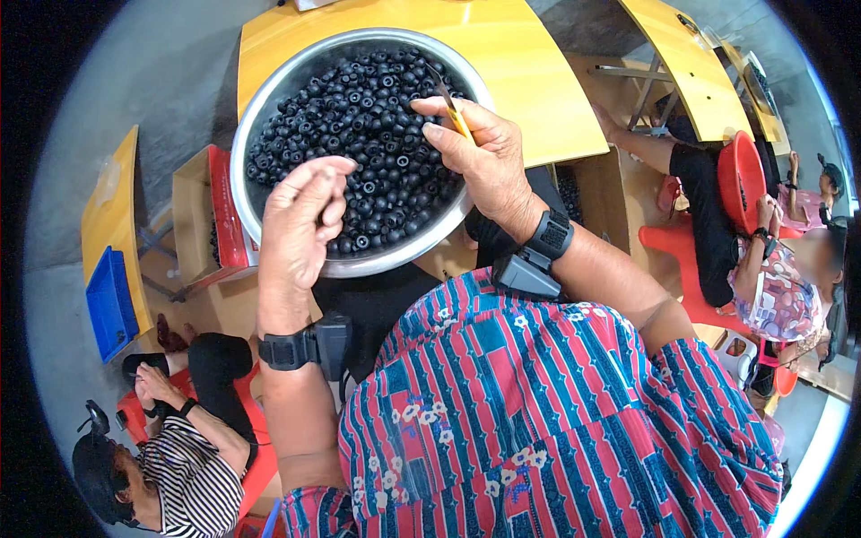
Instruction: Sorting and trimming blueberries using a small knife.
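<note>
A wide metal basin (240, 148) sits in front of me, filled with small round black pieces (368, 117), many with a hole in the end. Between its thumb and fingers my right hand (489, 157) grips a slim knife (462, 124) with a yellow handle and a dark, narrow tip. That tip points away over the far right part of the basin. My left hand (305, 211) hovers above the basin's near left rim, fingers curled together. Whatever those fingers hold, if anything, is hidden.
Behind the basin extends a yellow table (538, 81). Cardboard boxes (193, 202) stand at left, near a blue tray (109, 300). Co-workers sit at lower left (193, 466) and at right (780, 287), where a red basin (741, 179) also shows.
</note>
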`<act>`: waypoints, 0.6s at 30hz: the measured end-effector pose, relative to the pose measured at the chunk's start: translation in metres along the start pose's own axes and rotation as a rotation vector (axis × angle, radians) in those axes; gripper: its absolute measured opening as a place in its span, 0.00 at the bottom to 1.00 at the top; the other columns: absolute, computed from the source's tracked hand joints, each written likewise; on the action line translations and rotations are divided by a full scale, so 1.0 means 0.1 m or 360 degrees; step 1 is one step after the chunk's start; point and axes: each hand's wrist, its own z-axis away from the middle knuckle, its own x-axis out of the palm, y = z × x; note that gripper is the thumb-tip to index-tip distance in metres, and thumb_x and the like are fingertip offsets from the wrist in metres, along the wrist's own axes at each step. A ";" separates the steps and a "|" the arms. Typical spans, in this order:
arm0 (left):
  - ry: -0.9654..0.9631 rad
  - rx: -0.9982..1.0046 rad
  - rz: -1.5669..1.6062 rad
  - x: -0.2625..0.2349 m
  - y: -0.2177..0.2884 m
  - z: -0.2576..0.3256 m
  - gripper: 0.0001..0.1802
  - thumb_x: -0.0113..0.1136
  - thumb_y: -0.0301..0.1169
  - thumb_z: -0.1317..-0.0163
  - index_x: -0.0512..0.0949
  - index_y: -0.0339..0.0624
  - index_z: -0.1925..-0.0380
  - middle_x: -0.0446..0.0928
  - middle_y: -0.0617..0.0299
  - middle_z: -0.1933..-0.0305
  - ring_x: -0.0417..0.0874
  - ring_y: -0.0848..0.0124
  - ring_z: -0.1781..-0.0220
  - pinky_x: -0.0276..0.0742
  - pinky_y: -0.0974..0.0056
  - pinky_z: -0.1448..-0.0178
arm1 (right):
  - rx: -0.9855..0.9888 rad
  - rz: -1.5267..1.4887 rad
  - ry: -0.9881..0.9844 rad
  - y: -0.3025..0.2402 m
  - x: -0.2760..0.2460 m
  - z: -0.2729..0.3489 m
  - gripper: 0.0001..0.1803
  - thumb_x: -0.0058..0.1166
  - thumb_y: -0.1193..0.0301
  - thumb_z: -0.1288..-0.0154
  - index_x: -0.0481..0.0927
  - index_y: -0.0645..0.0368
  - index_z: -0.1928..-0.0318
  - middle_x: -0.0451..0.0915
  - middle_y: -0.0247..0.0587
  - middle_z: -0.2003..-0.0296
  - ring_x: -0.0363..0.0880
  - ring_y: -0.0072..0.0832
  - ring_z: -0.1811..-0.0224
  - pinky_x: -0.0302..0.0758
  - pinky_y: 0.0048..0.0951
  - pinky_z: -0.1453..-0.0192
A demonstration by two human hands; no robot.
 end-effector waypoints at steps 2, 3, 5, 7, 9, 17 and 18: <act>0.0097 0.0341 -0.0815 -0.01 -0.09 -0.05 0.10 0.58 0.30 0.37 0.81 0.37 0.59 0.76 0.62 0.69 0.73 0.75 0.73 0.70 0.72 0.71 | -0.0043 -0.0024 0.0006 0.00 0.02 0.01 0.13 0.58 0.77 0.39 0.83 0.59 0.52 0.80 0.26 0.65 0.73 0.12 0.63 0.72 0.16 0.58; 0.0187 0.0682 -0.1627 0.02 -0.11 -0.07 0.10 0.61 0.28 0.41 0.82 0.38 0.61 0.78 0.60 0.71 0.77 0.70 0.72 0.73 0.66 0.67 | -0.0033 -0.0034 -0.0008 0.02 0.02 0.01 0.13 0.58 0.77 0.39 0.83 0.59 0.52 0.80 0.26 0.64 0.73 0.12 0.63 0.72 0.17 0.58; 0.0257 0.0593 -0.1886 0.08 -0.10 -0.04 0.10 0.63 0.27 0.44 0.83 0.38 0.61 0.77 0.59 0.72 0.77 0.68 0.71 0.74 0.64 0.63 | -0.0027 -0.0045 -0.0018 0.02 0.01 0.01 0.13 0.58 0.77 0.38 0.83 0.59 0.52 0.81 0.27 0.64 0.73 0.12 0.62 0.72 0.17 0.57; 0.0315 0.0517 -0.2191 0.12 -0.12 -0.03 0.12 0.66 0.26 0.49 0.83 0.42 0.61 0.76 0.53 0.72 0.78 0.61 0.69 0.73 0.62 0.60 | -0.0001 -0.0008 -0.0060 0.03 0.02 0.02 0.13 0.58 0.76 0.38 0.83 0.60 0.53 0.81 0.28 0.63 0.74 0.13 0.62 0.72 0.18 0.57; 0.0322 0.0500 -0.2224 0.15 -0.13 -0.04 0.13 0.66 0.27 0.49 0.83 0.41 0.61 0.78 0.52 0.70 0.79 0.58 0.67 0.74 0.61 0.58 | -0.0038 0.0003 -0.0055 0.03 0.04 0.02 0.13 0.58 0.76 0.38 0.82 0.60 0.53 0.81 0.29 0.63 0.74 0.14 0.62 0.72 0.18 0.57; 0.0247 0.0523 -0.2362 0.15 -0.15 -0.12 0.11 0.65 0.29 0.49 0.83 0.39 0.64 0.80 0.48 0.65 0.81 0.52 0.60 0.75 0.55 0.54 | -0.0077 0.0030 -0.0064 0.04 0.08 0.01 0.13 0.58 0.77 0.39 0.82 0.61 0.53 0.82 0.32 0.61 0.75 0.15 0.59 0.73 0.19 0.54; 0.0215 0.0549 -0.2344 0.14 -0.16 -0.13 0.11 0.65 0.28 0.50 0.83 0.38 0.64 0.79 0.48 0.66 0.81 0.54 0.62 0.75 0.57 0.54 | -0.0099 0.0042 -0.0065 0.06 0.07 0.00 0.13 0.58 0.77 0.39 0.82 0.61 0.53 0.82 0.33 0.61 0.76 0.15 0.59 0.73 0.19 0.54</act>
